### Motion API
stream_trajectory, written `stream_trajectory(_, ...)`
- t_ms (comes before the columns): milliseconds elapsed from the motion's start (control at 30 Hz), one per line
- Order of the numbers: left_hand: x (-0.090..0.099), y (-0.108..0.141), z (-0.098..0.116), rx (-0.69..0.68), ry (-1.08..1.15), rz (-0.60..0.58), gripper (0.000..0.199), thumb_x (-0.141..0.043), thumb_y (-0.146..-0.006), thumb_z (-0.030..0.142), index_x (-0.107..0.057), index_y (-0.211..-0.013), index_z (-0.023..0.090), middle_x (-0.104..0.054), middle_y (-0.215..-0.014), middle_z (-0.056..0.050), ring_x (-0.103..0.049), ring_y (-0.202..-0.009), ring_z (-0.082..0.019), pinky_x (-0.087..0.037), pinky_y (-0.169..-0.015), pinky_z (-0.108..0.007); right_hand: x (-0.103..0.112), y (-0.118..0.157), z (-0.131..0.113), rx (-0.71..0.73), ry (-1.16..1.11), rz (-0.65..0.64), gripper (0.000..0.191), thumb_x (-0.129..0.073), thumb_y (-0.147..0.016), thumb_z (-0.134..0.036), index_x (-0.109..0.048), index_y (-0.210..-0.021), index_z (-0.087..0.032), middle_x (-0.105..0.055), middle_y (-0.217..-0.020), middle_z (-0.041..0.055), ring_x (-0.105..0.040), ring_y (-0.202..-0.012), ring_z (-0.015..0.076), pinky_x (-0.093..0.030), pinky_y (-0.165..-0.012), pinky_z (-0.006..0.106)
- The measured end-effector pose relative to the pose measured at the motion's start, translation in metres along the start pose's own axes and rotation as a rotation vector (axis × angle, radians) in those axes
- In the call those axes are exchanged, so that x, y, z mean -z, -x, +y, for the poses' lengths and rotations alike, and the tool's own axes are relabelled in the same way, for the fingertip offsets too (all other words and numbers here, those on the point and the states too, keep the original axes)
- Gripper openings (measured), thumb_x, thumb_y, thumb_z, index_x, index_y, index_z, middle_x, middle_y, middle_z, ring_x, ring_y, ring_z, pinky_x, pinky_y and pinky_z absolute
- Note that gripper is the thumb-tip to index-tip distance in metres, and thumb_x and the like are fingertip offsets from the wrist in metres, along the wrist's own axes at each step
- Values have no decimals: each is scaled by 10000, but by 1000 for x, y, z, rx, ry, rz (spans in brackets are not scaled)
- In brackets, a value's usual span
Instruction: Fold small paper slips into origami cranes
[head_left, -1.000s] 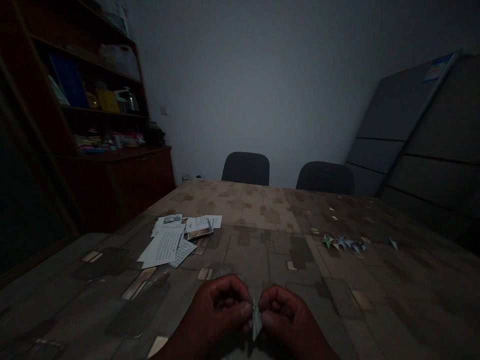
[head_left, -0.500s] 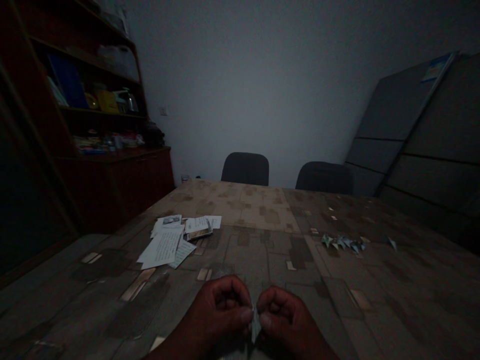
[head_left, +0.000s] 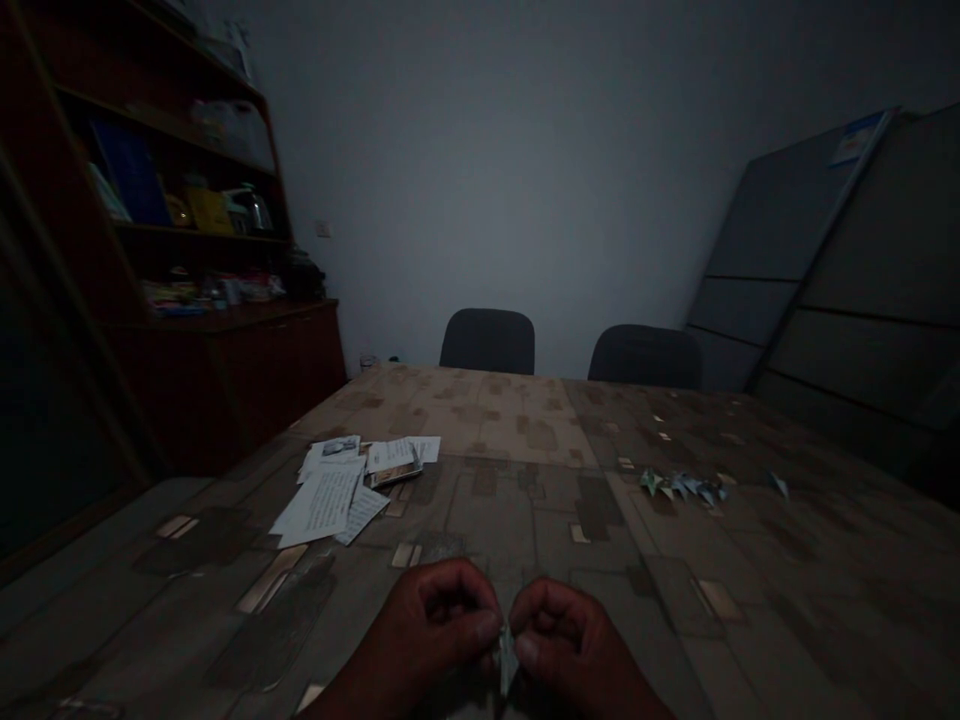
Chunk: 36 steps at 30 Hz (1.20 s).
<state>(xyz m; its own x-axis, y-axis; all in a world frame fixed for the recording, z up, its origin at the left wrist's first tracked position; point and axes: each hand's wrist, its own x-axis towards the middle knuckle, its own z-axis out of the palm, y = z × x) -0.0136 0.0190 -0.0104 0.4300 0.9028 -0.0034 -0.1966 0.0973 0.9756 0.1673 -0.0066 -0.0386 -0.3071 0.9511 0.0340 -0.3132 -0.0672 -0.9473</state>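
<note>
Close to the table's near edge, a small folded piece of paper (head_left: pixel 508 662) is pinched between my two hands. My left hand (head_left: pixel 442 630) is closed, thumb and forefinger on the paper's left side near its top. From the right, my right hand (head_left: pixel 566 640) grips it the same way with curled fingers. The paper is pale, narrow and pointed at the bottom; its upper part is partly hidden by my fingertips. Farther off to the right lie several small folded paper pieces (head_left: pixel 682 487) in a row, with one separate folded piece (head_left: pixel 778 485) beyond them.
Printed sheets and cards (head_left: pixel 322 502) lie in a loose pile at the left of the patterned tablecloth (head_left: pixel 517 415). Two dark chairs (head_left: pixel 487 340) stand behind the table. A shelf cabinet (head_left: pixel 285 345) is at the left and a grey panelled cabinet (head_left: pixel 757 260) at the right.
The view has shifted slightly. Both hands keep their pinch on the folded paper, which has changed angle a little; the things on the table have stayed put.
</note>
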Motion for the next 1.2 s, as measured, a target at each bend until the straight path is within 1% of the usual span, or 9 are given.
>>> stream_trajectory(200,5,-2,-9,-15,39,-16,391,-901,-562,468,-680,-645,156,-588,-517,33,-504,-471,-83,-360,-463,-183,-3,0,-5,19,30,-5,430,-845,-656,-536,-663,-759,-160,-537,-642,-25,-468,-591,108,-378,-615,245)
stream_trajectory(467,0,0,-1,-35,-65,47,280,-865,-589,375,-706,-613,145,-573,-535,24,-476,-515,-101,-347,-508,-213,1,-3,1,23,30,-29,422,-840,-672,-526,-658,-781,-161,-542,-644,-28,-456,-576,98,-384,-608,248)
stream_trajectory(600,2,-1,-3,-80,-145,54,315,-830,-608,414,-665,-599,145,-490,-506,54,-377,-476,-85,-286,-477,-212,-3,-1,-2,23,35,11,449,-847,-643,-549,-656,-760,-160,-556,-658,-20,-476,-598,107,-387,-616,251)
stream_trajectory(667,3,-1,-5,-91,-168,59,341,-817,-618,444,-651,-599,148,-479,-504,56,-367,-474,-88,-270,-470,-213,-5,-1,-4,24,36,16,446,-847,-643,-548,-653,-753,-161,-547,-646,-24,-473,-590,106,-389,-621,256)
stream_trajectory(767,4,1,-3,-116,-194,51,347,-794,-650,457,-642,-602,149,-478,-510,52,-381,-490,-98,-283,-485,-220,-5,-1,-4,16,40,23,445,-843,-648,-548,-650,-762,-164,-534,-628,-33,-453,-569,102,-383,-606,257)
stream_trajectory(867,1,3,0,-123,-186,83,308,-789,-671,421,-641,-626,156,-497,-529,49,-418,-511,-107,-310,-500,-221,-2,-2,0,14,26,31,452,-845,-651,-544,-654,-786,-156,-535,-617,-36,-445,-559,95,-360,-574,237)
stream_trajectory(1000,-6,4,4,-71,-84,169,270,-786,-695,403,-652,-737,172,-547,-551,46,-476,-503,-112,-356,-493,-219,2,-3,4,12,-18,52,451,-844,-664,-533,-649,-818,-157,-593,-658,-8,-505,-579,109,-363,-549,223)
stream_trajectory(1100,-9,5,6,-55,-29,189,249,-774,-717,386,-650,-755,174,-565,-539,43,-503,-488,-114,-381,-495,-223,2,-3,2,15,-12,53,457,-843,-659,-544,-644,-809,-161,-609,-668,-3,-531,-578,116,-377,-547,228)
stream_trajectory(1200,-7,6,5,-64,-103,173,179,-777,-694,306,-673,-723,163,-576,-548,33,-522,-514,-125,-391,-515,-232,-1,-2,-2,32,5,51,448,-838,-668,-545,-644,-790,-160,-571,-627,-25,-509,-561,105,-384,-571,235)
